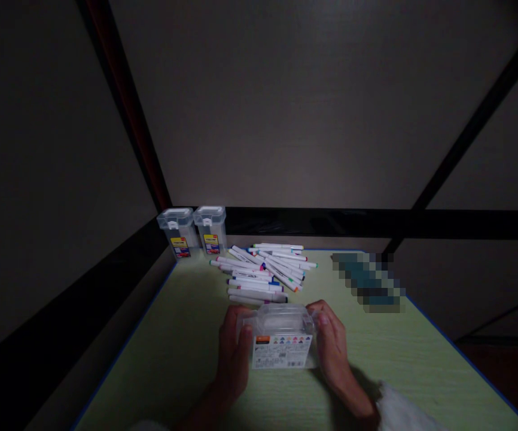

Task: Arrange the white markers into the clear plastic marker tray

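Note:
A clear plastic box [286, 323] with a white printed label is between my two hands, near the front of the table. My left hand [234, 353] grips its left end, thumb toward me. Around the right end my right hand [332, 347] is closed, the thumb near the upper corner. The fingers behind the box are partly hidden. Just beyond it lies a loose pile of white marker pens [263, 272] with coloured ends, pointing in different directions.
Two clear lidded boxes [210, 230] with yellow labels stand at the table's back left corner. A blurred-out dark teal item [366, 278] lies on the right. The pale green table [187, 341] has a blue edge and walls close behind and to the left.

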